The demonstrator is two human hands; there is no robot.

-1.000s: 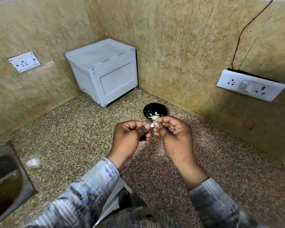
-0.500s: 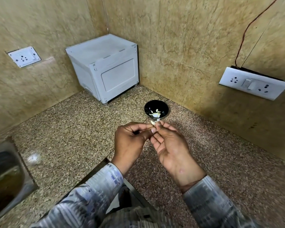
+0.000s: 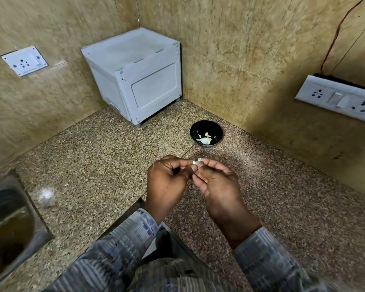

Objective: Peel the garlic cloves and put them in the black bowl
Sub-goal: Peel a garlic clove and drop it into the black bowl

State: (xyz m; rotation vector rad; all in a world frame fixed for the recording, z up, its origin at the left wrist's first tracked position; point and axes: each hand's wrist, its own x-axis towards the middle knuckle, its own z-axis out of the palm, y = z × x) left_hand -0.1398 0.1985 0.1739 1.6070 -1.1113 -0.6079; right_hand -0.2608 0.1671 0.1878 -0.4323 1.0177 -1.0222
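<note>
While you hold your hands above the speckled tabletop (image 3: pixel 93 165), the grey box (image 3: pixel 135 81) stands well beyond them, to the left. Your left hand (image 3: pixel 167 182) and right hand (image 3: pixel 217 184) meet at the fingertips (image 3: pixel 201 164). Just beyond them sits the black bowl (image 3: pixel 198 129), holding pale cloves (image 3: pixel 204 140). Both hands pinch one small garlic clove (image 3: pixel 197 161) between them.

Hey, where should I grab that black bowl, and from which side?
Probably pinch the near rim of the black bowl, coming from above on your side: it sits upright and open, the garlic lies low inside, and the wall crowds its far side.
</note>
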